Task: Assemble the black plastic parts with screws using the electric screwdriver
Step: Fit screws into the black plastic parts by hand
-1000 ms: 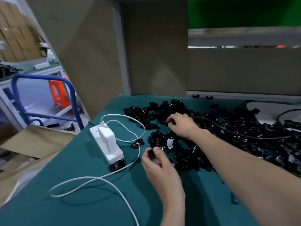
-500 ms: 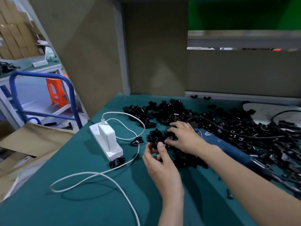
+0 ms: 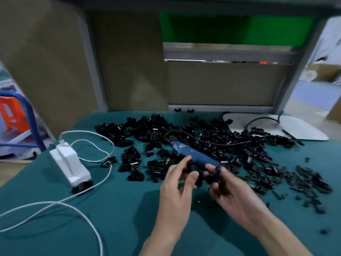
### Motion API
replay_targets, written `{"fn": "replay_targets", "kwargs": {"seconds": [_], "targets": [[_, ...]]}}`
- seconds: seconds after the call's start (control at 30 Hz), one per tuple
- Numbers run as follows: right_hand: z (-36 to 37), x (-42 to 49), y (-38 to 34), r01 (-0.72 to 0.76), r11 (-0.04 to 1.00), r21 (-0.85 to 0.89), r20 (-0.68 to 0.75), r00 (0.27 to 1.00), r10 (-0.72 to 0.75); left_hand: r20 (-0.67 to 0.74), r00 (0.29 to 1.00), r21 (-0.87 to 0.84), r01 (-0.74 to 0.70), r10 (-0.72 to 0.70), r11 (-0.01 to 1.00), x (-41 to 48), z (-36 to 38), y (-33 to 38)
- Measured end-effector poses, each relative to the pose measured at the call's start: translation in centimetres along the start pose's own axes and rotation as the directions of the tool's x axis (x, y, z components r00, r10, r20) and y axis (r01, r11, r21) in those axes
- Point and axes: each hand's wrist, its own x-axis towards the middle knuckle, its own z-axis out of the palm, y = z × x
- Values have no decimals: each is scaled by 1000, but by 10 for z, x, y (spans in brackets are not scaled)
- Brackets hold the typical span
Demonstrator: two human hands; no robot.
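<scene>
Both hands have drawn back from the heap toward the lower centre of the frame, each bringing a piece along, and the right one no longer covers the blue tool.

Spread across the middle of the frame, the teal surface carries the pile of black plastic parts, which runs from centre left out to the right edge. Below the pile, the left hand pinches the first black part between thumb and fingertips. The right hand, just beside it, has its fingers curled round the second black part; motion blur hides how that piece is turned. The two pieces are close together but do not look joined.

Directly above the hands, the electric screwdriver lies untouched on the pile, its black cord looping off toward the upper right.

Small dark bits lie scattered at the right of the frame; they are too small to tell whether they are screws.

I judge the step in hand to be the mating of two picked parts, before any fastening. The next move calls for lining the pieces up until their holes meet and holding the pair steady in one hand. The other hand must then be free to fetch a screw and take up the screwdriver.
</scene>
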Motion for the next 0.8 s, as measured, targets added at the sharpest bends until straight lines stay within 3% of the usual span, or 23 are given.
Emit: {"fn": "replay_targets", "kwargs": {"seconds": [0.1, 0.17, 0.23, 0.53, 0.8], "targets": [[-35, -28, 4, 98, 956, -277, -50, 992, -116, 202, 979, -6, 7, -6, 1000, -10, 23, 2], [-51, -40, 3, 152, 870, -469, -50, 979, -198, 290, 954, -34, 85, -72, 996, -15, 33, 2], [-61, -47, 0, 186, 811, -554, -37, 968, -247, 361, 924, -65, 163, -129, 985, -19, 39, 2], [-59, -49, -7, 264, 805, -531, 92, 963, -255, 354, 923, -130, 206, -149, 970, -22, 43, 5], [-56, -50, -8, 294, 785, -545, 77, 950, -302, 407, 900, -164, 241, -157, 957, -23, 42, 3]]}}
